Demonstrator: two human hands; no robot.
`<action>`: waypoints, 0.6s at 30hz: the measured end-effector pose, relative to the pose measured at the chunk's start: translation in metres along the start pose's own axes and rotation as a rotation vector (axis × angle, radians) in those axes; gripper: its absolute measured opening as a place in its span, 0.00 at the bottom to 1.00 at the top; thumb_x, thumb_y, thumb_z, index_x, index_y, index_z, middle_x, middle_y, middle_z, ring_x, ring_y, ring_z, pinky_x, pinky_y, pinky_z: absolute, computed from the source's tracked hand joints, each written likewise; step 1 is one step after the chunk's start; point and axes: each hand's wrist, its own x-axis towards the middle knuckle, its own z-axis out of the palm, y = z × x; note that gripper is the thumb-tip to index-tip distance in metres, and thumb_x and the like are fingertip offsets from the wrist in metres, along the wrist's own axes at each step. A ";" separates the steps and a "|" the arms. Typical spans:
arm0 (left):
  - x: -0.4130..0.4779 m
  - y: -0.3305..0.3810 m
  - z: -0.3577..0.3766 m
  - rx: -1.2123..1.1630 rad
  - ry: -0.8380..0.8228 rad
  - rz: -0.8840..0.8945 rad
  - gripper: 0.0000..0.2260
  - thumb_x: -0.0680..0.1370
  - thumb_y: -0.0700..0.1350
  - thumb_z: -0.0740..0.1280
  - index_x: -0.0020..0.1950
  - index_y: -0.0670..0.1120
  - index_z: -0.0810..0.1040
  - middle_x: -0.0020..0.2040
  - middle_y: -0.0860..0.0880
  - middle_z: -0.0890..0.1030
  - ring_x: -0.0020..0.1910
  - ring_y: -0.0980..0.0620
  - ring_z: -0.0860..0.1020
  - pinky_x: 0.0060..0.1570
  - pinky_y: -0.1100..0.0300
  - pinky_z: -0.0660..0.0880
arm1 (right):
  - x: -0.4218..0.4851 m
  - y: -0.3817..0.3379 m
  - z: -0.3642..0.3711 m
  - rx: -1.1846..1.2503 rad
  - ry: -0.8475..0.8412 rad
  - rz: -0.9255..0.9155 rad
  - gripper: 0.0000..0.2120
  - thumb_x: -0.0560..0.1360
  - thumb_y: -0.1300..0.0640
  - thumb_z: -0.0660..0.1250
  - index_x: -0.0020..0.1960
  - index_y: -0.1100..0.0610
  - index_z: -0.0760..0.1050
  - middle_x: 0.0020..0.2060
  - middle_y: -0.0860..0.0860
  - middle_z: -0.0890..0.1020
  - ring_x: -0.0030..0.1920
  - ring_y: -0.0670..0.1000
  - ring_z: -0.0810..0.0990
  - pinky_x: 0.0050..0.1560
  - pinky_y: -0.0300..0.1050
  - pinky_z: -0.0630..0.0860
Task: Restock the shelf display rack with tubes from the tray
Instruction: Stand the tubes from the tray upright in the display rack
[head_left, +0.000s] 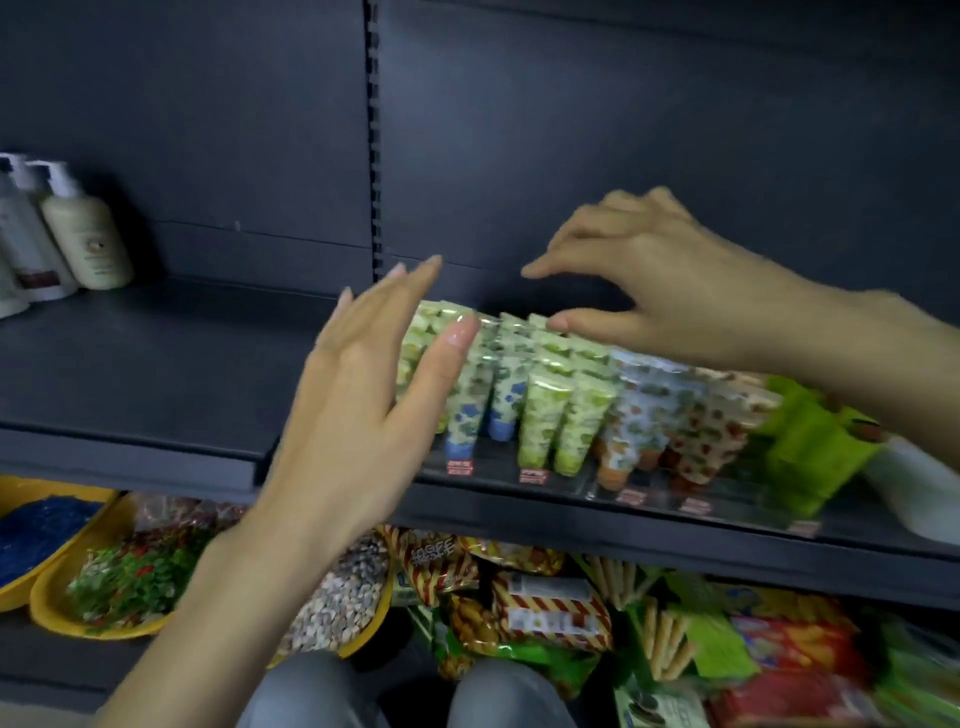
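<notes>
Green-patterned tubes (540, 410) are standing cap-down in the clear rack (571, 480) on the shelf (156, 374). The left hand (363, 395), fingers straight, is bracing the rows' left end. The right hand (649, 280), spread and gripping nothing, is touching the back tops with its thumb. Squaring gently from both sides is looking wisest.

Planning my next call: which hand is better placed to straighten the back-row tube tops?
Right, probably. The right hand hovers over the tubes, thumb at their tops; the left hand is open at their left end.
</notes>
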 end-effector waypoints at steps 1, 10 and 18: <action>0.006 0.017 0.009 -0.002 -0.020 0.052 0.28 0.78 0.63 0.51 0.74 0.53 0.65 0.70 0.59 0.69 0.68 0.69 0.63 0.71 0.74 0.48 | -0.019 0.012 -0.009 -0.041 -0.028 0.010 0.23 0.75 0.41 0.62 0.66 0.50 0.73 0.59 0.49 0.76 0.59 0.52 0.71 0.58 0.49 0.62; 0.020 0.163 0.154 -0.255 -0.261 0.249 0.29 0.76 0.64 0.51 0.74 0.53 0.66 0.68 0.62 0.67 0.70 0.69 0.59 0.61 0.82 0.53 | -0.203 0.145 -0.040 -0.022 -0.222 0.325 0.28 0.73 0.35 0.57 0.67 0.47 0.72 0.62 0.44 0.76 0.61 0.47 0.72 0.61 0.44 0.65; 0.008 0.248 0.314 -0.314 -0.476 0.167 0.31 0.75 0.67 0.45 0.76 0.58 0.58 0.75 0.64 0.59 0.69 0.73 0.52 0.62 0.82 0.45 | -0.326 0.262 0.005 0.168 -0.285 0.611 0.22 0.75 0.43 0.64 0.67 0.49 0.73 0.64 0.43 0.74 0.64 0.43 0.71 0.65 0.36 0.64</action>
